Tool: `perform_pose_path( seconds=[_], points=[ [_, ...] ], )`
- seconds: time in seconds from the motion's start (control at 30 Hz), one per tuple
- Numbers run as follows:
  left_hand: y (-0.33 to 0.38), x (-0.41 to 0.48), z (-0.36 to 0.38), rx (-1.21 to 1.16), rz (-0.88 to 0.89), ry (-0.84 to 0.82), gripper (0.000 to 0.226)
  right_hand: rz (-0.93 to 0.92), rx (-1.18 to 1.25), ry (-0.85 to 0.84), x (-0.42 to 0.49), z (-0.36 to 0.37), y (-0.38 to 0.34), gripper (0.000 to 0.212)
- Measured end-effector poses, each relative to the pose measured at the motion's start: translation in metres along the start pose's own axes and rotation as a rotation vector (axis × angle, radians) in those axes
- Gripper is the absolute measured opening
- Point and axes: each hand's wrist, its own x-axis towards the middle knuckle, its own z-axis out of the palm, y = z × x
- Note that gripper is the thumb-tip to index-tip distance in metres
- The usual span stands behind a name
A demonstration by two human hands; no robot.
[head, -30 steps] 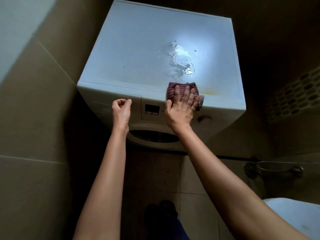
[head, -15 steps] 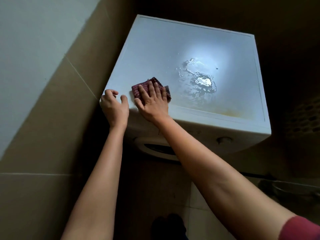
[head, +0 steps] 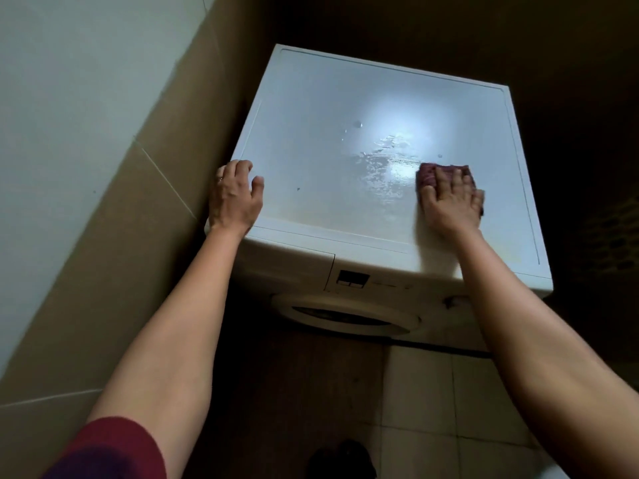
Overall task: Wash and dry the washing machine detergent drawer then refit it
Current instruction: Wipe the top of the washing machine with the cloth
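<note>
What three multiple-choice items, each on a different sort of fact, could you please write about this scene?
1. Where is the cloth?
A. in a sink
B. on the washer top, near its right edge
C. on a chair

2. What colour is the cloth?
A. dark red
B. yellow
C. white

3. How is the washer top just left of the cloth?
A. dry
B. wet
C. covered with paper

Answers: B, the right hand presses it flat there; A, dark red shows around the hand; B, smeared water glints there.
</note>
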Motion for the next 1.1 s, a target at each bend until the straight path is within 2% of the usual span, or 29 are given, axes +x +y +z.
perform_pose_path(
  seconds=[0.1,0.23,0.5,0.63,0.8,0.93,1.1],
  points=[
    [0.001,-0.001,0.003,-0.029,0.041,0.004,0.034,0.093,0.007,-0.006,-0.02,0.001,0.014,0.059],
    [0.003,0.0,0.002,-0.012,0.034,-0.024,0.034,0.09,0.002,-0.008,-0.057,0.016,-0.023,0.059],
    [0.002,0.001,-0.001,-0.027,0.004,-0.038,0.036,-0.343,0.055,-0.033,-0.093,0.062,-0.184,0.059],
    [0.0,0.003,-0.004,-0.075,-0.01,-0.047,0.041,-0.441,0.078,-0.061,-0.076,0.063,-0.223,0.057],
    [-0.002,0.005,-0.004,-0.088,-0.018,-0.061,0.042,-0.452,0.08,-0.091,-0.024,0.045,-0.218,0.056],
    [-0.004,0.002,-0.003,-0.092,-0.029,-0.083,0.046,-0.319,0.093,-0.074,0.025,0.023,-0.186,0.057],
    [-0.001,0.002,-0.005,-0.077,-0.035,-0.116,0.048,-0.123,0.064,-0.011,0.077,-0.005,-0.107,0.058]
  ],
)
